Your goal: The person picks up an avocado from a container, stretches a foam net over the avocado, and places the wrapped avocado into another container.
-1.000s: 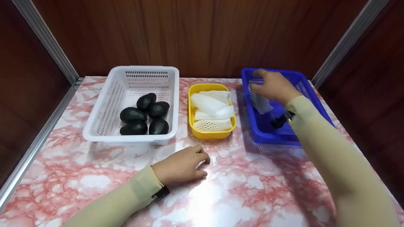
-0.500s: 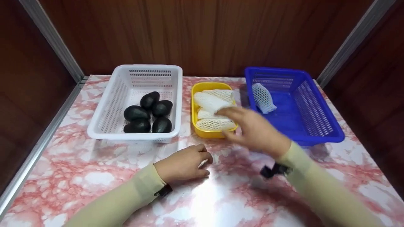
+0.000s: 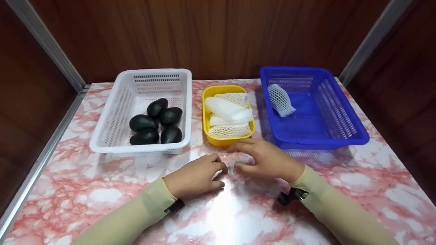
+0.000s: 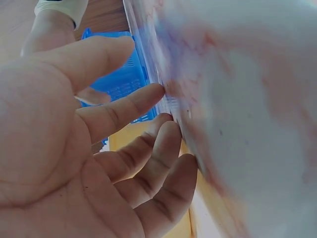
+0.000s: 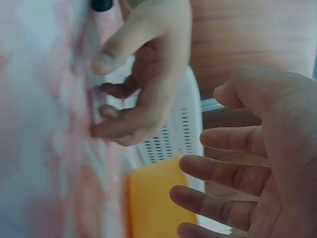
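Note:
My left hand (image 3: 197,175) rests on the marbled tabletop with loosely bent fingers and holds nothing; its palm (image 4: 49,148) fills much of the left wrist view. Facing it, my right hand (image 3: 264,160) hovers in front of the yellow container (image 3: 221,141), its fingers spread and bare in the right wrist view. White foam net sleeves (image 3: 228,131) lie piled in that container. Several dark avocados (image 3: 143,123) sit in the white basket (image 3: 108,149) at the left. One net-covered piece (image 3: 281,100) leans against the left wall inside the blue basket (image 3: 320,140); its contents are hidden.
A brown wood-grain panel (image 3: 224,37) stands behind the baskets, with metal corner posts (image 3: 374,41) and side panels at both ends. The pink and white marbled table (image 3: 112,190) carries all the containers. A dark strap (image 3: 294,195) is on the right wrist.
My right hand has come out of the blue basket, passed over the yellow container and dropped to the front of it. The netted piece stays behind in the blue basket. My left hand keeps its place.

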Demonstrator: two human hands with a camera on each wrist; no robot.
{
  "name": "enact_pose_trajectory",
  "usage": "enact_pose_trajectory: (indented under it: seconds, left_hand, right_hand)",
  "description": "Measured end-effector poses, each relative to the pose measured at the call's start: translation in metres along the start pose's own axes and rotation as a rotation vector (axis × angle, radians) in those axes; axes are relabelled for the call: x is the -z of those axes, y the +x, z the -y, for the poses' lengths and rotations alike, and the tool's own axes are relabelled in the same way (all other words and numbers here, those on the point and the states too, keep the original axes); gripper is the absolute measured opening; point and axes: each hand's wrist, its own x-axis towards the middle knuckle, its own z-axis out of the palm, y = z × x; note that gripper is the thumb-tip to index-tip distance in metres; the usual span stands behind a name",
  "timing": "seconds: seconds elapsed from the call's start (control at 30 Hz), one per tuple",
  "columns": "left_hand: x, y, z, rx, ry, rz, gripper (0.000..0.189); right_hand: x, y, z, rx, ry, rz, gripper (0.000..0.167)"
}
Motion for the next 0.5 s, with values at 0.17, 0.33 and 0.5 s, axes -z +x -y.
enact_pose_trajectory:
  seconds: [0.17, 0.33, 0.5]
  left_hand:
    - [0.004, -0.003, -0.004, -0.005, 0.030, -0.006, 0.033]
    - [0.012, -0.010, -0.011, 0.015, 0.039, 0.015, 0.034]
    - [0.034, -0.017, -0.022, 0.025, 0.015, 0.035, 0.041]
  right_hand:
    - [-0.006, 0.003, -0.001, -0.021, 0.023, 0.065, 0.036]
    - [-0.008, 0.003, -0.002, -0.034, 0.038, 0.096, 0.034]
    - [-0.008, 0.004, -0.003, -0.040, 0.052, 0.108, 0.031]
